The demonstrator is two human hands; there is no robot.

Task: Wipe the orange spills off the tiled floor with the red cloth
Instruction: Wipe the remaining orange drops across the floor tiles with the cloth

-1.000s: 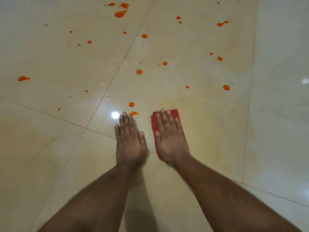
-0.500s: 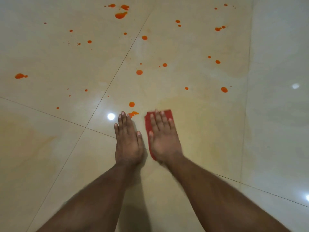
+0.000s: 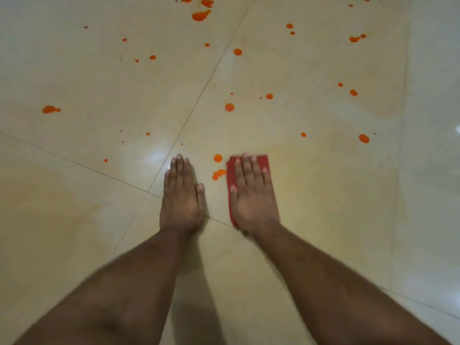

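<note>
Tiled floor (image 3: 74,220): cream, glossy. Left hand (image 3: 183,197): flat, fingers together, grip empty, palm down on a tile joint. Orange spills (image 3: 219,174): nearest blotches between the hands, touching the cloth's left edge; others scattered beyond. Right hand (image 3: 254,195): splayed flat, pressing the red cloth (image 3: 264,160) to the floor.

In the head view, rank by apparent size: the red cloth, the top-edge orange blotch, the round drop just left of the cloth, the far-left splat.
1. red cloth, partly hidden under the right hand
2. top-edge blotch
3. far-left splat
4. round drop
Farther spills look smaller, so 2 and 3 are unsure.
</note>
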